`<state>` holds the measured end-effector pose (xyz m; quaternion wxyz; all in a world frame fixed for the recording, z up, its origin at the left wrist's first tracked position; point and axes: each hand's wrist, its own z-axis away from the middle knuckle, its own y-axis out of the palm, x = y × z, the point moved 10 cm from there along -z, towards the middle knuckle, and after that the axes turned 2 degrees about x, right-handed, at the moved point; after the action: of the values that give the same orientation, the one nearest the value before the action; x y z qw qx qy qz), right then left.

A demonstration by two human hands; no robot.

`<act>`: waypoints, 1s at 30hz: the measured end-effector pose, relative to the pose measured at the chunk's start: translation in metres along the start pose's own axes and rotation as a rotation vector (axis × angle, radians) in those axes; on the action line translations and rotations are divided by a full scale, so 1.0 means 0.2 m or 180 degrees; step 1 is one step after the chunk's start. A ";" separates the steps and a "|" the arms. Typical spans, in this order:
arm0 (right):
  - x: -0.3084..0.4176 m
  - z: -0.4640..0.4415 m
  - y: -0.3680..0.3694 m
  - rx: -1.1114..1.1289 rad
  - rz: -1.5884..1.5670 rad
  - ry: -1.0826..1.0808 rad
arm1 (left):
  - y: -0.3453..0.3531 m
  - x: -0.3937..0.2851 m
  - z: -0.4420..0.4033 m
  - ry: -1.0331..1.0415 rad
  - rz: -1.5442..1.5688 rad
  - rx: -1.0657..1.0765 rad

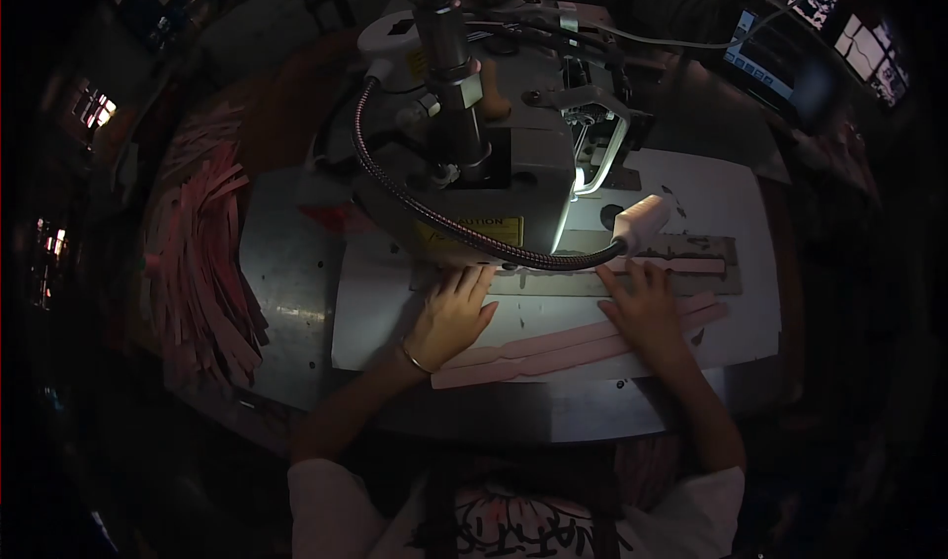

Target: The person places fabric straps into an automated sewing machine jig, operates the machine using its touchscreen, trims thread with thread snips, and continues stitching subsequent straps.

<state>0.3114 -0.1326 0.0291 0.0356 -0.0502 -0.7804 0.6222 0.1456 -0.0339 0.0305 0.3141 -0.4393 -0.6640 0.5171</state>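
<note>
Under the head of an industrial sewing machine (474, 203) lies a long grey template (553, 283) with a narrow pink strip (699, 265) along its slot. My left hand (452, 314) rests flat at the template's left part, fingers stretched forward and partly against the machine head's lower edge. Fingers spread, my right hand (642, 307) lies on the template farther right, its fingertips near the pink strip. Below, a pair of long pink strips (553, 352) slants across the white board (395, 322), passing under my right wrist. The needle area is hidden behind the head.
A large bundle of pink strips (202, 273) lies on the table's left side. A flexible lamp (640, 225) arches low in front of the machine, close above my right hand. A control screen (760, 60) stands at the back right. The metal table edge (592, 416) is nearest me.
</note>
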 end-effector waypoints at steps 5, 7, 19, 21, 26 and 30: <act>0.01 0.00 0.01 0.0035 0.0026 -0.0043 | -0.04 0.00 0.00 -0.0033 0.0220 -0.0245; 0.01 0.00 0.01 0.0085 0.0031 -0.0041 | -0.05 -0.01 -0.01 0.0090 0.0338 -0.0347; 0.04 -0.06 -0.09 -0.0056 -0.0056 -0.0393 | 0.00 0.00 0.00 -0.0388 0.0011 0.0248; 0.04 -0.07 -0.10 0.0000 -0.0163 -0.0459 | -0.05 -0.03 -0.02 -0.0325 0.0098 0.0140; 0.08 -0.09 -0.16 0.0024 -0.0411 -0.0586 | -0.13 -0.07 -0.05 -0.0291 0.0273 -0.0070; 0.09 -0.12 -0.19 0.0036 -0.0761 -0.0680 | -0.15 -0.07 -0.06 -0.0312 0.0245 -0.0152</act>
<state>0.2944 -0.1157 0.0708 0.0264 0.1097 -0.7767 0.6197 0.1544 -0.0434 0.0629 0.2504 -0.4461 -0.6734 0.5337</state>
